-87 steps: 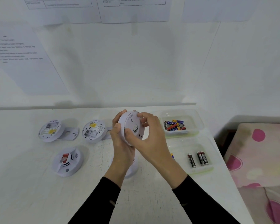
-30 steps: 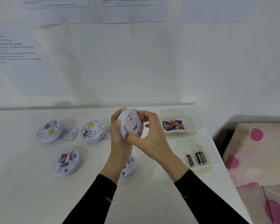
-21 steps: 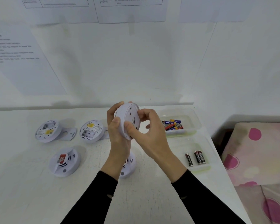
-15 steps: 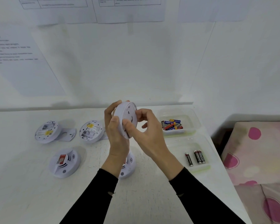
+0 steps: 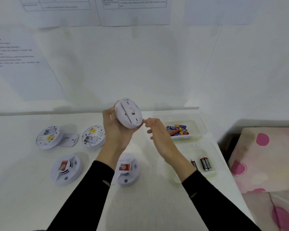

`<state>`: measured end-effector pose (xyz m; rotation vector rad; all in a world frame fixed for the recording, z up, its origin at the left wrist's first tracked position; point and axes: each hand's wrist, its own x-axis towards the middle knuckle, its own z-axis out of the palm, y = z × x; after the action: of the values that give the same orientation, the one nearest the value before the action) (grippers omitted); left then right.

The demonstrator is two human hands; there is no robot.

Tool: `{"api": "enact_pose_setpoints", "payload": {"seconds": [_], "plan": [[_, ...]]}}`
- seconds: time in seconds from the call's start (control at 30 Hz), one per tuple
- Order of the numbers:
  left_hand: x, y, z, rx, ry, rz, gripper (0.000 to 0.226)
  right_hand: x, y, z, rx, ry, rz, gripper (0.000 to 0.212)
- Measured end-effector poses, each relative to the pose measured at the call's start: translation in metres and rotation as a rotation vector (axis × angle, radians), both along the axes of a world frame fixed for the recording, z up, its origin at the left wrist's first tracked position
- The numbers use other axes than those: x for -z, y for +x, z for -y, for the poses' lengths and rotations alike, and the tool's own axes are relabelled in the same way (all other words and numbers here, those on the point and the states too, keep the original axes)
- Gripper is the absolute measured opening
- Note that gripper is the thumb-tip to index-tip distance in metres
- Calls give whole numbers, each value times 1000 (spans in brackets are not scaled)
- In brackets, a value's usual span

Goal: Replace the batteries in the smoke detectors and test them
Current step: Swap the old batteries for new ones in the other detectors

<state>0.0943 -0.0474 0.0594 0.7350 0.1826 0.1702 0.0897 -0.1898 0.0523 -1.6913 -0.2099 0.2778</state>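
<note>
On the wall at far left a printed sheet (image 5: 15, 67) is cut off by the frame edge, its text too blurred to read. Below it the white tabletop (image 5: 15, 189) shows its widest open stretch along the front left. Four smoke detectors lie there in two rows. A back-left detector (image 5: 47, 137) is turned underside up, partly on a flat mounting plate (image 5: 71, 140). A second upturned detector (image 5: 93, 136) has its right rim hidden behind the left wrist. A front-left detector (image 5: 67, 169) lies face up with a red label, and a front-middle detector (image 5: 126, 170) is partly covered by the left sleeve (image 5: 90, 189). A fifth, the held detector (image 5: 128, 113), is tilted with its underside toward the camera, gripped from below by the left hand (image 5: 117, 132). The right hand (image 5: 158, 132) is loose and holds nothing, its fingertips just beside that detector's lower right rim; contact cannot be told. Further right stand two clear trays. The far tray (image 5: 196, 126) holds coloured batteries (image 5: 177, 130) too jumbled to count. The near tray (image 5: 198, 150) holds three black batteries (image 5: 205, 164), one partly hidden by the right wrist. Both trays sit near the tabletop's right edge, and beyond it lies a bed (image 5: 265, 155) with a pink-spotted cover.
</note>
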Motion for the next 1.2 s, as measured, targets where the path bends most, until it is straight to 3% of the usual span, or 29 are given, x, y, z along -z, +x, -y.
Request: {"api": "enact_pose_setpoints", "payload": {"seconds": [0.07,0.1,0.2,0.23,0.4,0.67,0.77,0.97,1.03,1.1,1.2], "plan": [[8,1,-5,99,162,-108,59,3,12,1,-7,89,-131,37],[14,1,-5,121,335,-158,69,5,17,2,-7,148,-195,41],[42,5,-4,49,1076,-262,98,16,28,2,-17,250,-355,44],[50,7,-3,36,1225,-253,107,19,30,0,-9,250,-400,45],[74,11,-6,82,1498,-176,112,33,34,-8,-17,88,-458,44],[86,25,-34,434,1635,-154,105,63,41,-17,47,-155,-506,56],[89,32,-36,460,1645,-166,105,67,42,-20,64,-110,-548,62],[96,34,-33,460,1600,-206,103,72,42,-19,40,-64,-592,54],[96,32,-33,470,1538,-205,110,69,37,-19,30,-182,-475,45],[90,28,-37,443,1489,-188,114,65,28,-20,37,-367,-150,41],[77,15,-55,138,1496,-128,86,59,24,-33,-36,-475,337,41]]}}
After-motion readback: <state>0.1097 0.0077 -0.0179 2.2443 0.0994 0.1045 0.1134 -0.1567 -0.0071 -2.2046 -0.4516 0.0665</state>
